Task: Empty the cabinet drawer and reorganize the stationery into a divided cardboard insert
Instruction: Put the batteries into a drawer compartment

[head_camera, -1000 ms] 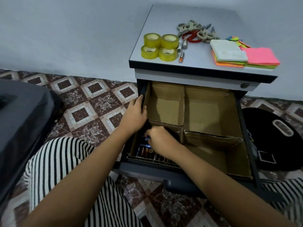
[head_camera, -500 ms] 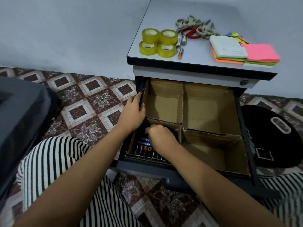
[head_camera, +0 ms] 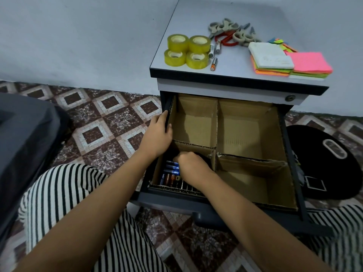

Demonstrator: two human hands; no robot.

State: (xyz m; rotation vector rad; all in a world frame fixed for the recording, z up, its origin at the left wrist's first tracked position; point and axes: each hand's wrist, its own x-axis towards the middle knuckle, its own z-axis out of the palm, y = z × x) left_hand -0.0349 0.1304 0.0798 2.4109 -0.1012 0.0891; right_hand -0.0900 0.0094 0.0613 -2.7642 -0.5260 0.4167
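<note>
Cardboard insert [head_camera: 245, 134] sits in the open drawer [head_camera: 176, 201], 4 compartments, 3 of them bare. Near-left compartment holds batteries [head_camera: 170, 171]. Right hand [head_camera: 191, 165] is down in that compartment, knuckles up, fingers curled under and hidden, so I cannot tell if it has hold of a battery or is just nudging them. Left hand [head_camera: 158, 135] grips the drawer's left side, fingers along the dark rail and thumb against the cardboard wall; looks like it's steadying things. Key geometry: the batteries lie directly under and just left of the right hand. The blue ones have their long axis roughly left-right, while those at the near wall seem to run front-to-back. Cabinet top surface [head_camera: 235, 72] carries 4 tape rolls [head_camera: 186, 51], scissors [head_camera: 229, 33], 3 loose batteries [head_camera: 214, 63] and sticky-note stacks [head_camera: 310, 64]. My read: battery sorting is mid-way, everything else is unsorted. Loose batteries sit up and away from both hands, slightly right of the battery compartment. The right hand is the natural one to fetch them, since the left is busy on the rail. Risk: the divider by the near-right compartment looks bent and could fold if bumped.
</note>
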